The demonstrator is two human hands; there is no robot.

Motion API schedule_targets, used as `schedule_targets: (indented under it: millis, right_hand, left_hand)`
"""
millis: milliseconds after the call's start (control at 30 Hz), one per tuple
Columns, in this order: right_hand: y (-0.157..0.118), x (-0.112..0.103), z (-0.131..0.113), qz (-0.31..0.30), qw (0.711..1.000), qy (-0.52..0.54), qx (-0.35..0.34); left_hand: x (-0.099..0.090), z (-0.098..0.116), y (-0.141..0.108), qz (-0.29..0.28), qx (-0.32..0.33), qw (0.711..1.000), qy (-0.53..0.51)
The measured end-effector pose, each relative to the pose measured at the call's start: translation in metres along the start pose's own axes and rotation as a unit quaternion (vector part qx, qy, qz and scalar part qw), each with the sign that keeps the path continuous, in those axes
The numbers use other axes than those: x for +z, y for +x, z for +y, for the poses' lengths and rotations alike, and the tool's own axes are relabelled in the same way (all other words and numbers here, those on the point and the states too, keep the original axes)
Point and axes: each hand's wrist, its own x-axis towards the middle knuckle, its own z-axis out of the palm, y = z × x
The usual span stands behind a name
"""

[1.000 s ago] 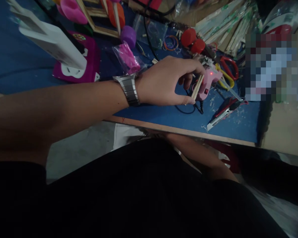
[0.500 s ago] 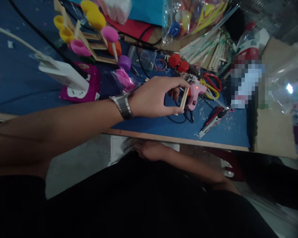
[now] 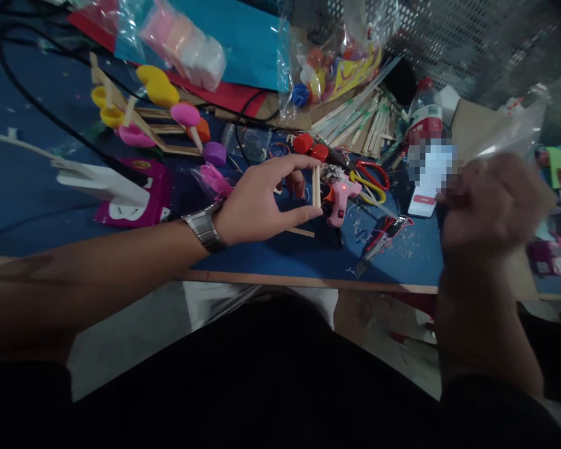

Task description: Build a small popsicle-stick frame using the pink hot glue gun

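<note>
My left hand (image 3: pixel 262 202), with a metal watch (image 3: pixel 206 229) on the wrist, pinches a short pair of wooden craft sticks (image 3: pixel 316 187) between thumb and forefinger. They are upright in the picture, just left of a pink glue gun (image 3: pixel 340 198) whose red light is lit. A loose wooden stick (image 3: pixel 302 232) lies below the thumb. My right hand (image 3: pixel 495 202) is up at the right, beside a phone (image 3: pixel 429 182) with a bright screen. Motion smears its curled fingers, so I cannot tell whether it holds anything.
A utility knife (image 3: pixel 378 244) and red-and-yellow-handled scissors (image 3: pixel 373 181) lie right of the glue gun. Further back are bundled sticks (image 3: pixel 369 125), a bottle (image 3: pixel 425 112) and a stick frame with coloured cups (image 3: pixel 168 128). A purple power socket (image 3: pixel 156 193) with a white plug sits left; cables cross the table.
My right hand has risen from my lap to beside the phone. My left hand still pinches the sticks. The whole view has shifted, so the table's things appear further left and lower.
</note>
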Motion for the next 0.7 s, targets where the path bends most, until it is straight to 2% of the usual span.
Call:
schedule_targets:
  millis: [100, 167, 267, 333, 433, 500, 700]
  right_hand:
    - [0.031, -0.003, 0.029, 0.035, 0.999, -0.024, 0.008]
    - [0.057, 0.0, 0.048, 0.095, 0.992, -0.078, 0.024]
    - [0.092, 0.014, 0.066, 0.146, 0.978, -0.146, 0.024]
    - [0.104, 0.03, 0.067, 0.137, 0.981, -0.14, 0.016]
    - [0.105, 0.051, 0.056, 0.145, 0.984, -0.097, 0.023]
    - [0.101, 0.057, 0.049, 0.16, 0.984, -0.079, 0.02]
    - [0.093, 0.05, 0.036, 0.184, 0.979, -0.07, -0.048]
  left_hand:
    - [-0.001, -0.001, 0.0, 0.008, -0.009, 1.0, 0.014]
    - [-0.001, -0.001, 0.0, 0.01, -0.017, 1.0, 0.017]
    - [-0.003, 0.002, 0.0, 0.01, -0.024, 1.0, 0.013]
    - [-0.003, 0.005, 0.0, 0.009, -0.023, 1.0, 0.006]
    - [-0.004, 0.01, -0.001, 0.011, -0.022, 1.0, 0.0]
    - [-0.004, 0.013, -0.001, 0.009, -0.025, 1.0, -0.004]
    - [-0.003, 0.012, -0.003, 0.005, -0.03, 0.999, -0.018]
